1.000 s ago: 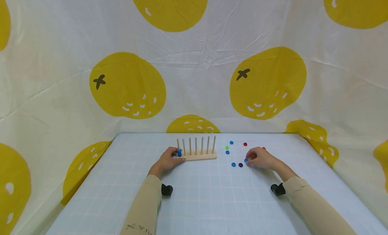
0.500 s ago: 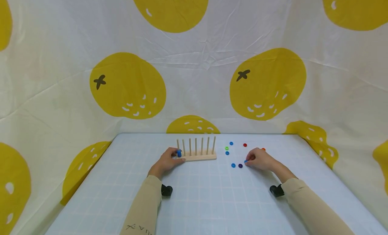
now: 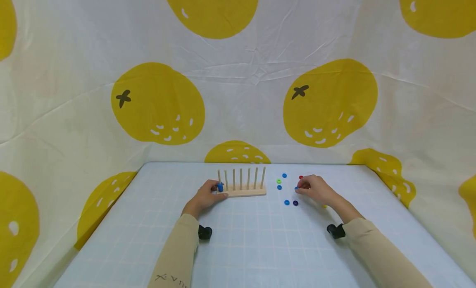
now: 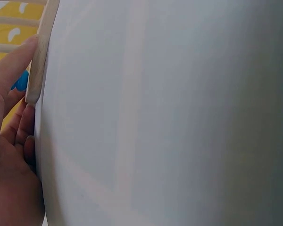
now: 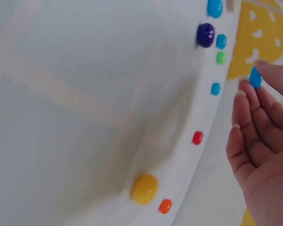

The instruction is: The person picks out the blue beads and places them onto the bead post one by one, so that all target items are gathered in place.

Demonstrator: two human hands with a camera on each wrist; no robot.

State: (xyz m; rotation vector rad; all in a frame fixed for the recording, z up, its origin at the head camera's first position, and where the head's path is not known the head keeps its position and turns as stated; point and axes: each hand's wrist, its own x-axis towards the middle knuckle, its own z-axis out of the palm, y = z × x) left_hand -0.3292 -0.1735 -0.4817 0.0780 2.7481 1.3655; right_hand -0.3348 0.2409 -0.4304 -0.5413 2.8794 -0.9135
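A wooden peg stand [image 3: 245, 192] with a row of upright pegs stands at the middle back of the table. My left hand [image 3: 203, 198] grips its left end, thumb along the front edge of the base. Blue beads [image 3: 220, 187] sit stacked on the leftmost peg, partly behind the fingers. Over the table to the right, my right hand [image 3: 315, 189] pinches a blue bead [image 5: 256, 77] between thumb and index finger, raised off the cloth. In the left wrist view the thumb [image 4: 19, 59] lies against the wooden base [image 4: 37, 70].
Loose beads lie right of the stand: a green bead [image 3: 279, 181], several blue ones, a dark purple bead [image 3: 295, 203] and a red bead [image 3: 301, 177]. A yellow bead [image 5: 145, 189] and an orange bead [image 5: 165, 206] show in the right wrist view. A fruit-patterned curtain [image 3: 241, 106] rises behind.
My right hand has picked up the blue bead from the table and moved up and slightly left with it. The yellow bead has come into view under the arm. The left hand stays put.
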